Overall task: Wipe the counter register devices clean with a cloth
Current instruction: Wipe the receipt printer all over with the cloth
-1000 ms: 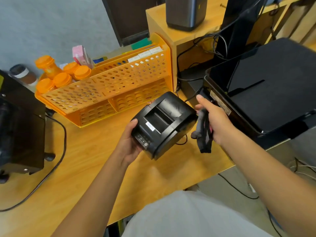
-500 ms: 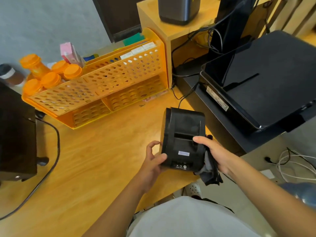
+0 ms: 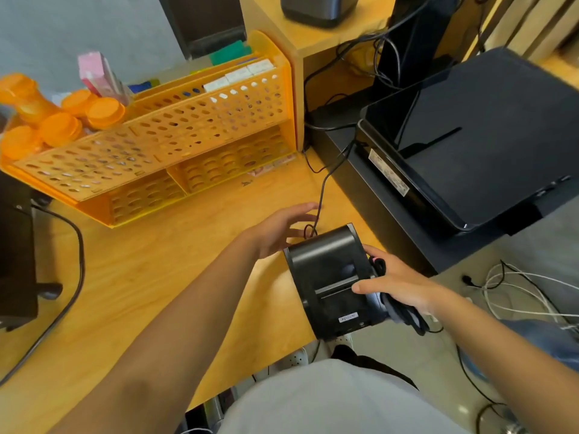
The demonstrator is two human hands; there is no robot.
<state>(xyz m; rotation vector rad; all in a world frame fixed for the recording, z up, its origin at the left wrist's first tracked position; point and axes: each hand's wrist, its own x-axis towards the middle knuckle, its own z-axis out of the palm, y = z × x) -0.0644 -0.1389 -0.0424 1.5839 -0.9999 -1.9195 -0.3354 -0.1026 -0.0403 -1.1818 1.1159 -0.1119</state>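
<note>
Head view: printer at counter edge, both hands on it

Right hand [image 3: 398, 285] grips the receipt printer [image 3: 329, 277] from its right side, thumb lying across the top near the paper slot, fingers curled down the side. Dark cloth [image 3: 404, 314] is bunched under my palm, trapped between hand and printer, tail hanging off below. Left hand [image 3: 279, 230] sits at the printer's back left corner, fingers straight and relaxed, touching the housing, reaching toward the cable [image 3: 319, 195] that runs out the back. Printer stands on the wooden counter [image 3: 141, 277], front edge overhanging the counter's near edge, label facing me. Just beyond: black register unit [image 3: 470, 145] to the right, orange perforated rack [image 3: 175, 136] behind left, orange-capped bottles [image 3: 62, 120] beside the rack. Black box [image 3: 15, 245] at far left with its own cord.
</note>
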